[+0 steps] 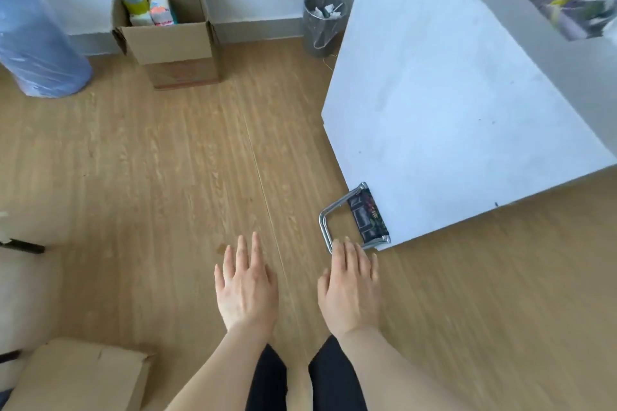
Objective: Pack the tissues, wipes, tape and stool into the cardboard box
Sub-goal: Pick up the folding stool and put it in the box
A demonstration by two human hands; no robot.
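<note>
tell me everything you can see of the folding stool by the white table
The stool appears folded flat on the wood floor, half tucked under the white table's near corner. A shiny metal tube frame forms a U-shaped loop sticking out; a dark patterned fabric seat strip runs beside the table edge. The open right hand overlaps the frame in view; contact is unclear.

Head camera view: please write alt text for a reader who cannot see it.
Two empty, open hands, left hand and right hand, reach over a wooden floor toward a folded stool beside a white table. An open cardboard box by the far wall holds tape and packs.
</note>
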